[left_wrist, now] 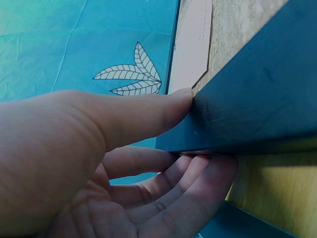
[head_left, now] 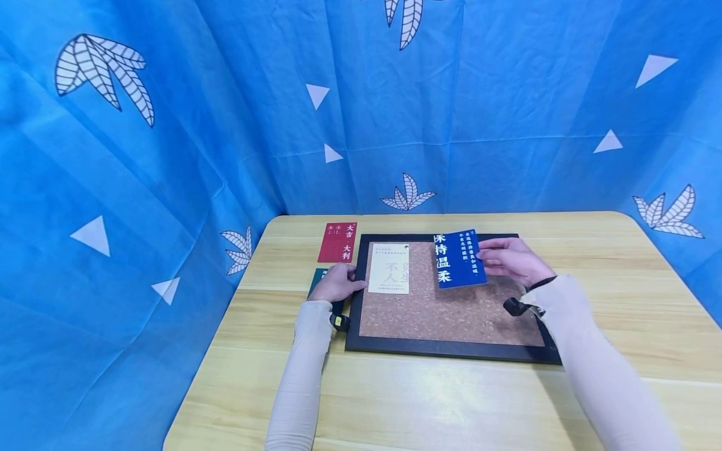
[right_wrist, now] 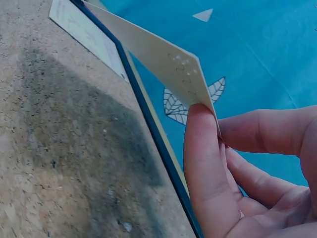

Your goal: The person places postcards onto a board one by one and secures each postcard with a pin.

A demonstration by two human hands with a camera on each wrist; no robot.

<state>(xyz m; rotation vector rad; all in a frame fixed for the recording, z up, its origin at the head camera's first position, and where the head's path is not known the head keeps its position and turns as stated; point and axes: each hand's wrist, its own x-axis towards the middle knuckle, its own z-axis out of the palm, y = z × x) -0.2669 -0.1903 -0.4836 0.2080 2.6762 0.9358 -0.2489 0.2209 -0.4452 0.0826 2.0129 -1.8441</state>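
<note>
A cork board (head_left: 417,319) in a black frame lies on the wooden table. My left hand (head_left: 334,285) grips its left side; in the left wrist view the thumb (left_wrist: 163,111) presses on the frame (left_wrist: 257,94) and the fingers curl under its edge. Above the upper right of the cork, my right hand (head_left: 516,262) pinches a blue card (head_left: 459,260) with white characters by its right edge. The card's pale back (right_wrist: 163,64) shows in the right wrist view, tilted and raised off the cork. A cream card (head_left: 389,279) with a dark pin at its top right corner is on the board's left part.
To the left of the board lie a red card (head_left: 338,241) and a dark green card (head_left: 318,275), the green one partly hidden by my left hand. A blue patterned curtain (head_left: 361,113) hangs behind and beside the pale wooden table (head_left: 395,401).
</note>
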